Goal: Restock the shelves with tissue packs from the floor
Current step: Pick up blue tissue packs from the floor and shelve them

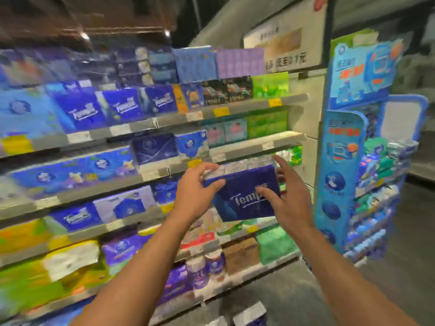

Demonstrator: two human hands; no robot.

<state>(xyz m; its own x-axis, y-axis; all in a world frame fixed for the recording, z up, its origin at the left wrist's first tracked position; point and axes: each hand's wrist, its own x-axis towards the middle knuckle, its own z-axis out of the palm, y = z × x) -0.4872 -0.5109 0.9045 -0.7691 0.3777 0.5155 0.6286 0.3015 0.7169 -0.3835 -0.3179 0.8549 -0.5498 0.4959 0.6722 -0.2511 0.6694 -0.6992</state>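
Supermarket shelving crowded with tissue packs filled the background. The left hand point(196, 191) pinched the dark blue pack point(244, 194) at its upper-left corner; the right hand point(286, 196) lay spread-fingered against its right end. Held tilted, long axis crosswise, the glossy pack hung just before the shelf edge point(235, 156).

Tempo tissue pack point(244, 196) between my left hand point(196, 194) and right hand point(286, 196), before the shelves point(150, 124); display stand point(353, 161) right; more packs point(250, 315) on floor below.
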